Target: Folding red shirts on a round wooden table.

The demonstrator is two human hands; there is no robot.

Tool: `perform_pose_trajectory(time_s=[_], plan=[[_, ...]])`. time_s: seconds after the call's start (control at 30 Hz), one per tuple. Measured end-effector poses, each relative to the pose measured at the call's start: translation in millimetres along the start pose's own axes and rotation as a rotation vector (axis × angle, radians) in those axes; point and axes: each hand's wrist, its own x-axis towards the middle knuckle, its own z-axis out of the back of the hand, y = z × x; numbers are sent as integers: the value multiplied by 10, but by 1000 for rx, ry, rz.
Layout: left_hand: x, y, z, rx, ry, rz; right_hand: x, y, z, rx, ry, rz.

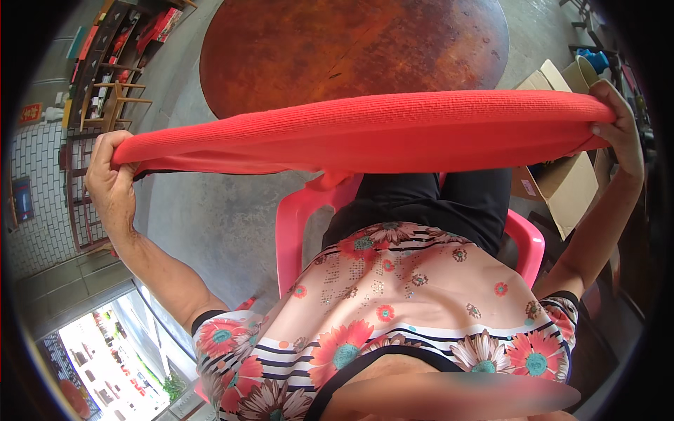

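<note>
A red knit garment [358,129] is stretched wide between my two hands, above my lap. Its ribbed band runs along the top edge. At the left end, my left hand [111,171] grips a corner of the band, with a dark edge of cloth just below it. My right hand [617,123] pinches the opposite end between thumb and fingers. The middle of the cloth sags slightly and hides part of my dark trousers [416,205]. What kind of garment it is, I cannot tell.
Beyond the cloth stands a round reddish-brown table [353,47]. I sit in a pink plastic armchair [288,237]. An opened cardboard box [566,192] is at the right, near a beige bin [579,74]. Wooden shelves [108,58] line the far left, with a wooden stool [113,102] beside them.
</note>
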Motion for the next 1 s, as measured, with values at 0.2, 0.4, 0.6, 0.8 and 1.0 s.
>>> perform_pose_trajectory(time_s=[0.2, 0.4, 0.6, 0.8, 1.0], plan=[[1001, 122, 20, 16, 0, -62, 674, -231, 436, -63, -93, 10], [1879, -397, -1468, -20, 43, 353, 2105, -383, -222, -399, -248, -142], [2135, 90, -3115, 237, 119, 279, 2704, -679, -1137, -742, -450, -51], [1123, 1388, -3360, 344, 146, -206, 2084, -758, -1717, -778, -375, 382], [-50, 682, -2796, 163, 303, 28, 1795, -1879, -1496, -833, -387, 132]])
